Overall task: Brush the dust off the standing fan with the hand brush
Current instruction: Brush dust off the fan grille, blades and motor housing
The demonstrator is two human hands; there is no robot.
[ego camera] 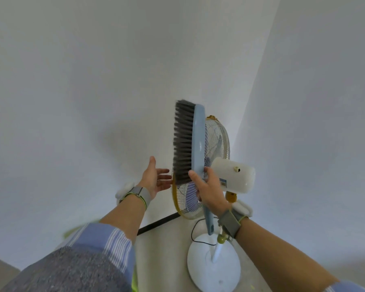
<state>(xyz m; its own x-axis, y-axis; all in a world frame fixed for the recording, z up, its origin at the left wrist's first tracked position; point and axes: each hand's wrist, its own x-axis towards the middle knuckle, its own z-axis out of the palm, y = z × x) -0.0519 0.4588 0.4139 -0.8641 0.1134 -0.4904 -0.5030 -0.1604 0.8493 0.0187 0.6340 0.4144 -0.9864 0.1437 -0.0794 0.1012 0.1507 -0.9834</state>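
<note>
Right grip (211,190) clasps light-blue plastic hand brush with grey bristles (195,140), held upright. Left grip (154,178), fingers spread, holds nothing, at 9 o'clock of brush. White wire-caged standing fan (217,142) at brush's 3 o'clock.

- Soft, even daylight is filling the corner, and the white walls (72,81) are reading pale grey-blue with no glare.
- A faint, diffuse shadow is falling on the wall left of the standing fan (216,142).
- Wide-angle distortion is bending the wall edges.
- The near left sleeve (82,260) is smearing slightly.
</note>
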